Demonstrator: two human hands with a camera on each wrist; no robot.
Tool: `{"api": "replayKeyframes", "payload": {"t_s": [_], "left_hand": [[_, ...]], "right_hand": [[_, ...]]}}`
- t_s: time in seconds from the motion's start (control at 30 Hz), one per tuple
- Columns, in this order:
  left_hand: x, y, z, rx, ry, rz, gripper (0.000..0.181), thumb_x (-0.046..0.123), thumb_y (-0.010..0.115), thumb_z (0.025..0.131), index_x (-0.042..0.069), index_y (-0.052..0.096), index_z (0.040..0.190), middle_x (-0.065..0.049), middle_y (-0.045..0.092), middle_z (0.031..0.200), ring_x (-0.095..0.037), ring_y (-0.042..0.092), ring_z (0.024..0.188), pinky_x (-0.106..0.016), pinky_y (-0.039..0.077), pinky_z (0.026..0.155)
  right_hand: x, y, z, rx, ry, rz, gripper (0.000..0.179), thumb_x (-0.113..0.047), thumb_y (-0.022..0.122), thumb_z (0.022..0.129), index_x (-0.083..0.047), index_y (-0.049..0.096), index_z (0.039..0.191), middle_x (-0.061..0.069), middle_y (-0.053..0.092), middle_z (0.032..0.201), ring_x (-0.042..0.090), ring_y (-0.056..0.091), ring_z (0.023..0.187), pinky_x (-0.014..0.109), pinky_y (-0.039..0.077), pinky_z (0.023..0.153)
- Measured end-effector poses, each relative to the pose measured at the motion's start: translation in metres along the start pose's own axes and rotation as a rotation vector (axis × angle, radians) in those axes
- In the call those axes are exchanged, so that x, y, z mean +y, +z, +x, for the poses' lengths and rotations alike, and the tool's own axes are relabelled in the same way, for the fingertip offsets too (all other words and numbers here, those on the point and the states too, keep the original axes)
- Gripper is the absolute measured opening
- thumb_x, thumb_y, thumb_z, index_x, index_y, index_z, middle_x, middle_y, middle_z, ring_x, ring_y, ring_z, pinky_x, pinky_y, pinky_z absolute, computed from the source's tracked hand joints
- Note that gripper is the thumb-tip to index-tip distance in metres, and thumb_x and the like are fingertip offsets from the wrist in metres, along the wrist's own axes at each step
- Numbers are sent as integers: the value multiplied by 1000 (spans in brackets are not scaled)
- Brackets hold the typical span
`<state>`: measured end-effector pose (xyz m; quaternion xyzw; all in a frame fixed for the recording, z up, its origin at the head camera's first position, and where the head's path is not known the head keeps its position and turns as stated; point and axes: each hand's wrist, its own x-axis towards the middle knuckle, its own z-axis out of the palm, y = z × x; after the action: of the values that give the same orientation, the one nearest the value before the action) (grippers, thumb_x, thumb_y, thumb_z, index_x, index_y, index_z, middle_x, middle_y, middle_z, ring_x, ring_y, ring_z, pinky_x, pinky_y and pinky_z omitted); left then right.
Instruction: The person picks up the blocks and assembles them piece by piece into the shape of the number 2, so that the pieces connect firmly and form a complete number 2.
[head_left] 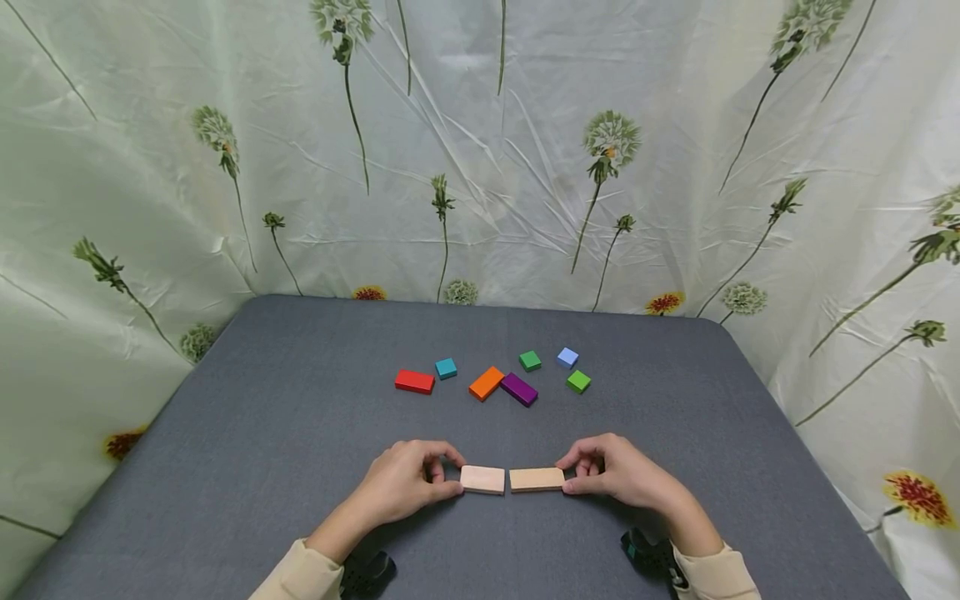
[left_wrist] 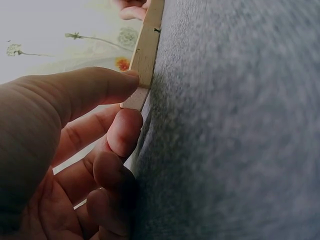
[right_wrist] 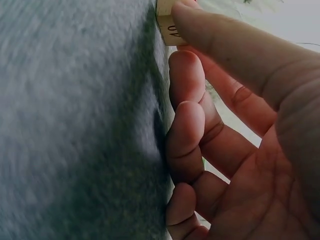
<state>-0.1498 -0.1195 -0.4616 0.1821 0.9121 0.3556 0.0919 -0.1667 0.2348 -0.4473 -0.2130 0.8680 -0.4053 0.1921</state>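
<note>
Two pale wooden blocks lie flat on the grey cloth, end to end with a narrow gap in the head view. My left hand (head_left: 408,479) pinches the outer end of the pinkish block (head_left: 482,480) between thumb and fingers. On the other side, my right hand (head_left: 618,471) pinches the outer end of the tan block (head_left: 536,479). In the left wrist view the left thumb lies on the near edge of the wooden block (left_wrist: 145,57). Dark printed marks show on the end of the block (right_wrist: 172,31) in the right wrist view.
Beyond the hands lie a red block (head_left: 415,382), a teal block (head_left: 446,368), an orange block (head_left: 487,383), a purple block (head_left: 519,389), a dark green block (head_left: 530,361), a light blue block (head_left: 567,357) and a lime block (head_left: 578,382). Flowered curtain (head_left: 480,150) surrounds the table (head_left: 300,358).
</note>
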Motion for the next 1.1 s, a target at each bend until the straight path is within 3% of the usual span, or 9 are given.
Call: {"api": "replayKeyframes", "payload": {"t_s": [1.1], "left_hand": [[2,2,-1,6,27,-4,22,25,90,87,25,79,107,16,57,69,0,46,59,-22,34,56]], "right_hand": [[-5,4,-3,-51,-25,51,18,-20,90,88,-10,79,99,-7,60,75,1,51,69,19,42,64]]}}
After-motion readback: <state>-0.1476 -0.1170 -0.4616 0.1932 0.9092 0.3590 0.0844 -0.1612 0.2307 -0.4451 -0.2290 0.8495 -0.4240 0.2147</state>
